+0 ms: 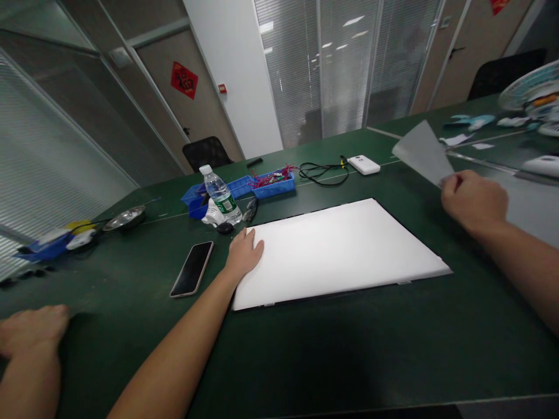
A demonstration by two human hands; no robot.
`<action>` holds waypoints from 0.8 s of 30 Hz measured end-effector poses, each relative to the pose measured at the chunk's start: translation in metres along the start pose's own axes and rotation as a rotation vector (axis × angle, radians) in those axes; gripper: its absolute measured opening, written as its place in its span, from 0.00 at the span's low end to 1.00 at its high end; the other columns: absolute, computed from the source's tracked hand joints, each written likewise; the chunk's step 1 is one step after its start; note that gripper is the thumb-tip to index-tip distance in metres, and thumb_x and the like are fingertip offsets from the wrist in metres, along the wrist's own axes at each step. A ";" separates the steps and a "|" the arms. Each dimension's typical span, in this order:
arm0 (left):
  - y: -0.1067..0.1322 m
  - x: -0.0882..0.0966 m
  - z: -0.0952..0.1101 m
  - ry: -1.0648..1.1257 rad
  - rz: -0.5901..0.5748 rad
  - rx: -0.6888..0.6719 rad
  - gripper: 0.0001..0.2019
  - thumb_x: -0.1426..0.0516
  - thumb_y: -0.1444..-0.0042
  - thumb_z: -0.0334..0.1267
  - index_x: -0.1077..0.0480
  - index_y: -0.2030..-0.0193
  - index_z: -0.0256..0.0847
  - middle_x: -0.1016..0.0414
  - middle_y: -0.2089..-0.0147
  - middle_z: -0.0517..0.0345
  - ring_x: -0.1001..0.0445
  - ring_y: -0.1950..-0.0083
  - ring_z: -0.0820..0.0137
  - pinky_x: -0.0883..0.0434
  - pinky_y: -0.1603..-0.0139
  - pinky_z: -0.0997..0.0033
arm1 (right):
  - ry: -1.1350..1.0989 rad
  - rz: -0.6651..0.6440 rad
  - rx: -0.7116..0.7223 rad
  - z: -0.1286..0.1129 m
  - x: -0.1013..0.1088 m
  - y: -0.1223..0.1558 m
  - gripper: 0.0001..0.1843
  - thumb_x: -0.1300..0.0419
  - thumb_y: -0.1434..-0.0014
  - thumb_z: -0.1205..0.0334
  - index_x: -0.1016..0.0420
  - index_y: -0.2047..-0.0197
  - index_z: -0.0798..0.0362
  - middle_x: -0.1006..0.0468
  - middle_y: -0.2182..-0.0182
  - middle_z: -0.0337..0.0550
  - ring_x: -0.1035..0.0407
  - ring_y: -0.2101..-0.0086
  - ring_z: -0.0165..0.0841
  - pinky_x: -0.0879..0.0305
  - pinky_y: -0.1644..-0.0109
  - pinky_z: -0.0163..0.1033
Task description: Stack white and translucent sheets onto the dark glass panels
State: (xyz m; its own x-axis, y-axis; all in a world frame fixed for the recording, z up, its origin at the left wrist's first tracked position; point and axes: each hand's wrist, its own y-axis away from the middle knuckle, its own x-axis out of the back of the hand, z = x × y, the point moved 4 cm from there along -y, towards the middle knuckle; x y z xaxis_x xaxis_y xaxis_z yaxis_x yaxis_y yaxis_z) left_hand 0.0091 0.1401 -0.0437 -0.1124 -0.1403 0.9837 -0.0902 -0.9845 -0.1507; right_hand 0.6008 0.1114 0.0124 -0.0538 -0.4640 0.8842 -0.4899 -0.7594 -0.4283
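Note:
A flat white panel (332, 250) with thin dark edges lies on the green table. My left hand (244, 255) rests on the panel's left edge near the far corner, its thumb spread from the fingers. Off to the right and raised above the table, my right hand (474, 201) is closed in a pinch on a thin translucent sheet (421, 152). Part of that sheet sticks up past the fingers. Behind the wrist lies more pale sheet material (530, 203); whether it is the same sheet I cannot tell.
Left of the panel lies a smartphone (192, 269). Beyond it stand a tilted water bottle (222, 195), a blue tray (274, 185) of red wires, a black cable (325, 174) and a white box (364, 165). Another person's hand (35, 331) is at far left.

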 end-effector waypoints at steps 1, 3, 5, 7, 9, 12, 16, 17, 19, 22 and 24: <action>0.000 0.000 0.000 -0.001 -0.001 0.001 0.31 0.48 0.26 0.47 0.34 0.24 0.30 0.38 0.20 0.29 0.38 0.19 0.48 0.41 0.21 0.51 | -0.019 0.040 0.034 -0.009 0.006 0.006 0.42 0.67 0.23 0.43 0.21 0.37 0.63 0.18 0.53 0.75 0.22 0.55 0.59 0.35 0.57 0.54; 0.000 0.000 0.000 -0.001 -0.005 0.004 0.31 0.48 0.26 0.47 0.34 0.24 0.30 0.38 0.20 0.29 0.38 0.19 0.48 0.41 0.21 0.52 | -0.062 0.070 0.146 -0.030 0.013 0.019 0.40 0.64 0.24 0.42 0.20 0.40 0.61 0.17 0.55 0.71 0.21 0.56 0.58 0.33 0.55 0.53; 0.000 -0.001 0.000 0.000 -0.007 0.007 0.31 0.48 0.26 0.47 0.34 0.24 0.30 0.38 0.20 0.29 0.37 0.20 0.47 0.41 0.21 0.52 | -0.152 0.007 0.412 -0.056 0.014 0.036 0.36 0.60 0.24 0.44 0.19 0.42 0.59 0.16 0.52 0.67 0.21 0.53 0.55 0.29 0.49 0.54; 0.000 -0.001 0.000 0.001 -0.007 0.008 0.31 0.48 0.26 0.48 0.34 0.24 0.29 0.38 0.20 0.28 0.37 0.20 0.46 0.41 0.21 0.51 | -0.291 -0.109 0.742 -0.081 0.011 0.058 0.31 0.55 0.25 0.46 0.18 0.43 0.55 0.16 0.45 0.60 0.21 0.47 0.51 0.27 0.41 0.54; 0.000 0.000 0.000 0.003 -0.005 0.009 0.32 0.48 0.26 0.48 0.34 0.24 0.28 0.38 0.20 0.27 0.37 0.20 0.46 0.41 0.21 0.50 | -0.391 -0.246 1.003 -0.102 0.008 0.081 0.27 0.52 0.26 0.47 0.16 0.44 0.51 0.16 0.42 0.53 0.21 0.46 0.47 0.26 0.39 0.54; 0.000 0.000 0.001 0.006 -0.001 0.012 0.32 0.48 0.27 0.48 0.34 0.24 0.29 0.38 0.20 0.28 0.37 0.20 0.46 0.41 0.21 0.51 | -0.429 -0.365 1.201 -0.123 0.008 0.111 0.22 0.46 0.26 0.48 0.15 0.45 0.48 0.14 0.47 0.49 0.19 0.51 0.44 0.23 0.43 0.53; 0.000 0.000 0.001 0.010 0.008 0.010 0.31 0.48 0.27 0.48 0.34 0.24 0.32 0.37 0.21 0.32 0.37 0.20 0.47 0.41 0.21 0.51 | -0.520 -0.352 1.366 -0.139 0.018 0.137 0.18 0.43 0.26 0.51 0.15 0.45 0.47 0.14 0.47 0.48 0.19 0.49 0.43 0.23 0.42 0.51; 0.000 0.000 0.001 0.010 0.009 0.009 0.31 0.48 0.27 0.48 0.33 0.24 0.33 0.36 0.21 0.32 0.37 0.20 0.47 0.41 0.21 0.50 | -0.554 -0.366 1.400 -0.140 0.020 0.140 0.19 0.42 0.26 0.50 0.15 0.43 0.47 0.15 0.45 0.47 0.19 0.47 0.43 0.23 0.41 0.52; 0.000 -0.001 0.000 0.011 0.010 0.005 0.31 0.48 0.27 0.48 0.33 0.24 0.32 0.36 0.21 0.31 0.37 0.20 0.47 0.41 0.21 0.50 | -0.635 -0.407 1.446 -0.139 0.022 0.140 0.22 0.40 0.28 0.46 0.17 0.39 0.47 0.17 0.40 0.48 0.22 0.42 0.44 0.25 0.37 0.53; 0.000 -0.002 -0.001 0.013 0.010 0.002 0.30 0.48 0.27 0.47 0.33 0.25 0.31 0.37 0.21 0.29 0.37 0.20 0.46 0.40 0.21 0.48 | -0.709 -0.392 1.366 -0.128 0.019 0.121 0.23 0.41 0.28 0.45 0.18 0.38 0.44 0.20 0.36 0.47 0.27 0.35 0.44 0.29 0.31 0.55; 0.000 -0.003 -0.002 0.015 0.012 0.003 0.30 0.48 0.27 0.48 0.33 0.25 0.33 0.36 0.21 0.31 0.37 0.20 0.47 0.40 0.22 0.48 | -0.673 -0.317 1.192 -0.114 0.011 0.096 0.22 0.44 0.26 0.45 0.18 0.41 0.45 0.20 0.37 0.47 0.28 0.35 0.45 0.34 0.27 0.55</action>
State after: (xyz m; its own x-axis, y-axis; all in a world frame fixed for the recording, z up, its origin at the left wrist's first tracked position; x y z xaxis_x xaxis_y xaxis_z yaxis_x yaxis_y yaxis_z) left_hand 0.0078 0.1411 -0.0469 -0.1280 -0.1509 0.9802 -0.0858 -0.9830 -0.1626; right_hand 0.4541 0.0854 0.0020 0.5057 -0.0717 0.8597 0.6380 -0.6397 -0.4287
